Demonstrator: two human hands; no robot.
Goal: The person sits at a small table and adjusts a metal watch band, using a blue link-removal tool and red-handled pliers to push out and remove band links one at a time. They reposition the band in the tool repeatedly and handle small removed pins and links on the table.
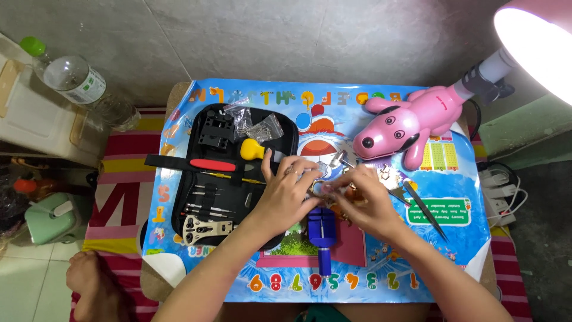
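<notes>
Low worktop (179,98), colourful alphabet mat (453,238); left hand (285,194) and right hand (366,203) meet at centre, fingers pinching a small metal watch part (325,188), above blue tool (322,235); black tool case (229,173) left

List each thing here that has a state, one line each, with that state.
Black zip-up tool case: open, flat.
Pink dog-shaped lamp: on.
Clear plastic bottle: capped, lying down.
Black tweezers: untouched.
Left hand: gripping a small metal part.
Right hand: pinching the same part.
</notes>
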